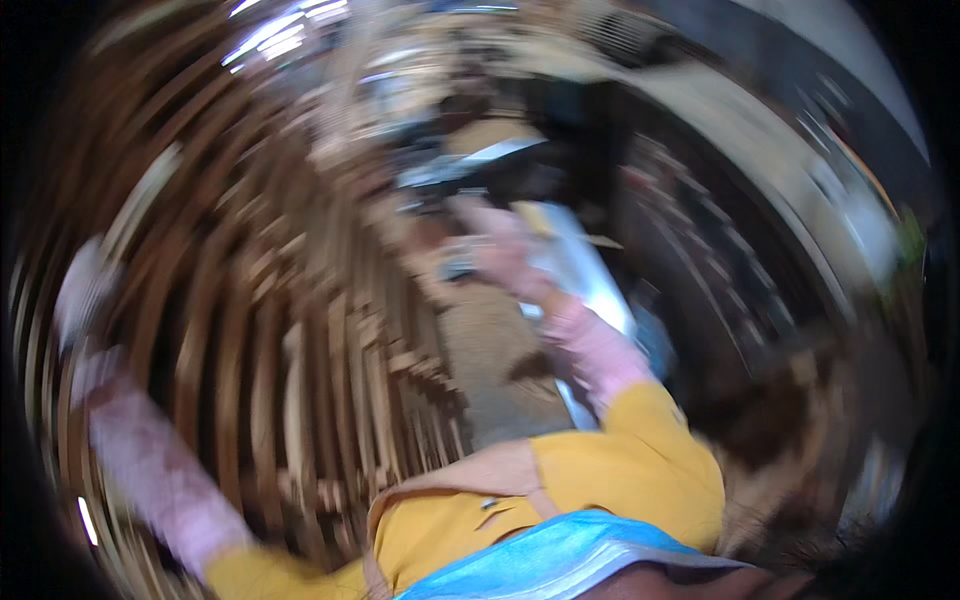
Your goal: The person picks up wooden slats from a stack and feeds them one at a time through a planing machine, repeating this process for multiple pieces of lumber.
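Observation:
Motion blurs most of the picture. My left hand (85, 295) is stretched out at the far left, among stacked wood, and seems closed round the lower end of a pale wooden strip (145, 195) that slants up and to the right. My right hand (500, 245) is near the middle, its fingers smeared. Beside it shows a small dark object (458, 266); whether the hand holds it, I cannot tell. Pinkish sleeve covers (595, 350) wrap both my forearms over yellow sleeves.
Long rows of brown wooden strips (290, 380) fill the left side. A brown floor strip (495, 350) runs down the middle. A shiny pale panel (590, 270) lies just right of my right hand. Dark racks or stacked material (700, 240) stand further right.

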Tool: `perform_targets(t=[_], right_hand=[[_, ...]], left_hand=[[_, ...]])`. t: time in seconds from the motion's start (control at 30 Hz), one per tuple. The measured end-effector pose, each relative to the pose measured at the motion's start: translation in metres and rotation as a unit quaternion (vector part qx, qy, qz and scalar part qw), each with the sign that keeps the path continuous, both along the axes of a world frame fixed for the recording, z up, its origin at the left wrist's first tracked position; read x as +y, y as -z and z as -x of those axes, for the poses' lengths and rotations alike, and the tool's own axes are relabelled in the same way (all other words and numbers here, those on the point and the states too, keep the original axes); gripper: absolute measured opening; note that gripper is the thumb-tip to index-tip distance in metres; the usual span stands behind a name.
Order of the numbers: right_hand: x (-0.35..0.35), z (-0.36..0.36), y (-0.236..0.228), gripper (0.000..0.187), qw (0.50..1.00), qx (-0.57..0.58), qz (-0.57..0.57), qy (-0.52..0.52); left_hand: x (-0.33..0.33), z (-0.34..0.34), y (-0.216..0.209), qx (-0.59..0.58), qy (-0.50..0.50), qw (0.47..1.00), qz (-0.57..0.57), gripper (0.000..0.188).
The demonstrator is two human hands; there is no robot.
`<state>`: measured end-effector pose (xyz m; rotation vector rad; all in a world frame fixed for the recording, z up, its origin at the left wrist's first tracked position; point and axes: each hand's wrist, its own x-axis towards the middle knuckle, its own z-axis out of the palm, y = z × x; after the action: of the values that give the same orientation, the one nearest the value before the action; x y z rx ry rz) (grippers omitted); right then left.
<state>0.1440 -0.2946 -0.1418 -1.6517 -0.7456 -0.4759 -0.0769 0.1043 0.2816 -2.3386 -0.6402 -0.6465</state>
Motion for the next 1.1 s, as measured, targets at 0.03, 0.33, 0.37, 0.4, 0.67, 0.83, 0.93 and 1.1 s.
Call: perform_targets(t=[0.03,0.33,0.37,0.4,0.67,0.83,0.93,1.1], right_hand=[[0.003,0.004,-0.010,0.062,0.998,-0.027,0.013,0.062],[-0.061,0.098,-0.062,0.108,0.950,-0.085,0.288,0.084],[-0.066,0.107,-0.051,0.107,0.942,0.002,0.332,-0.043],[-0.074,0.127,-0.020,0.104,0.962,0.020,0.273,-0.018],[-0.145,0.266,0.128,0.083,0.879,0.261,0.280,0.284],[-0.161,0.344,0.153,0.050,0.767,0.337,0.351,0.418],[-0.151,0.276,0.145,0.049,0.679,0.435,0.429,0.406],[-0.123,0.093,0.187,0.058,0.734,0.286,0.345,0.510]], left_hand=[[-0.021,-0.039,0.020,0.028,0.091,0.995,-0.015,0.033],[-0.268,-0.106,0.186,0.346,0.454,0.799,-0.189,0.037],[-0.284,-0.099,0.208,0.382,0.454,0.777,-0.210,0.038],[-0.300,-0.097,0.232,0.410,0.457,0.756,-0.228,0.039],[-0.355,-0.137,0.329,0.378,0.640,0.631,-0.222,0.082],[-0.309,-0.142,0.295,0.410,0.515,0.748,-0.086,0.075],[-0.290,-0.147,0.273,0.395,0.524,0.752,-0.066,0.071],[-0.243,-0.145,0.223,0.321,0.442,0.837,-0.045,0.057]])
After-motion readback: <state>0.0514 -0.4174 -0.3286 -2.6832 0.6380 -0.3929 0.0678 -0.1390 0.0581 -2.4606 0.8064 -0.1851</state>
